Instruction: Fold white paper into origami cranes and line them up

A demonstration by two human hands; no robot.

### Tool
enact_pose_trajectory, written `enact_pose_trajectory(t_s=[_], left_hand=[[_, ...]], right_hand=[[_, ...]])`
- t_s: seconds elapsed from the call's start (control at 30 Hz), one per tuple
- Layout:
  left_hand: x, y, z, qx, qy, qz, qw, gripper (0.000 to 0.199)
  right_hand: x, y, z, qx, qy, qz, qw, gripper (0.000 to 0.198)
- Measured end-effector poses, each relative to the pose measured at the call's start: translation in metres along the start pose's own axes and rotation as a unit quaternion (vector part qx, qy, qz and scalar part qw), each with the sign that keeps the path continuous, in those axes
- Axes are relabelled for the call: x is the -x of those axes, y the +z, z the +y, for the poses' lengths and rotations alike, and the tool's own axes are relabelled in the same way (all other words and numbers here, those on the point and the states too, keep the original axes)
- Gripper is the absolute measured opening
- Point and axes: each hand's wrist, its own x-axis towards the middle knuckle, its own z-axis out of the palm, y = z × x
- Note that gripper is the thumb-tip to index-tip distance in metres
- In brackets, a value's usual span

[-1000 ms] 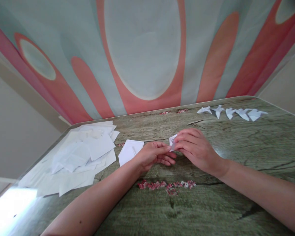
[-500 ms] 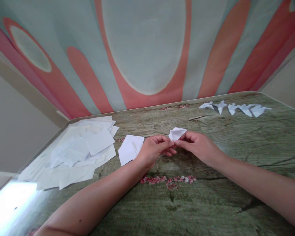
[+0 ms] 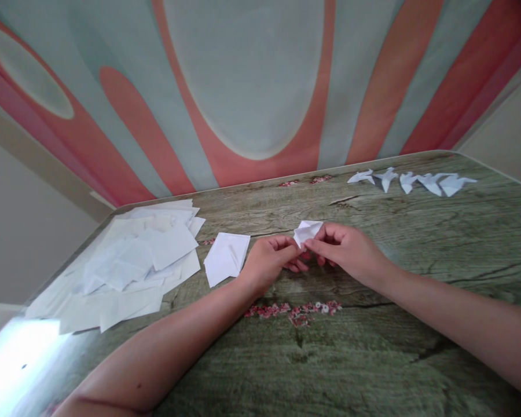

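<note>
A small folded piece of white paper is pinched between my two hands, a little above the middle of the table. My left hand grips its lower left corner between thumb and fingers. Along its right side, the thumb and fingers of my right hand are closed on the paper. Its folds show as creased triangular faces; the lower tip is partly hidden by my fingertips. Just left of my left hand lies a small stack of white paper with a narrow strip or fold on top.
A large loose pile of white sheets covers the table's left side. Several folded paper birds stand in a row at the back right. The wood-grain table with printed pink flowers meets a patterned wall covering.
The folded paper has turned slightly in my fingers, and my right thumb now lies across its lower edge. The whole view has shifted a little.
</note>
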Motion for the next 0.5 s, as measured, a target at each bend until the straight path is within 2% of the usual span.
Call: enact_pose_trajectory(t_s=[0.1,0.17,0.5], left_hand=[[-0.0003,-0.002,0.001,0.021,0.003,-0.001,1.0,0.022],[-0.0004,-0.0032,0.0013,0.04,-0.004,-0.007,0.999,0.022],[-0.001,-0.0012,0.0007,0.021,0.009,0.006,1.0,0.022]], right_hand=[[-0.0029,-0.0017,0.0046,-0.091,0.005,-0.053,0.994,0.028],[-0.0049,-0.0015,0.0073,-0.124,0.01,-0.057,0.991,0.027],[-0.0063,0.0018,0.0096,-0.136,0.024,-0.053,0.989,0.027]])
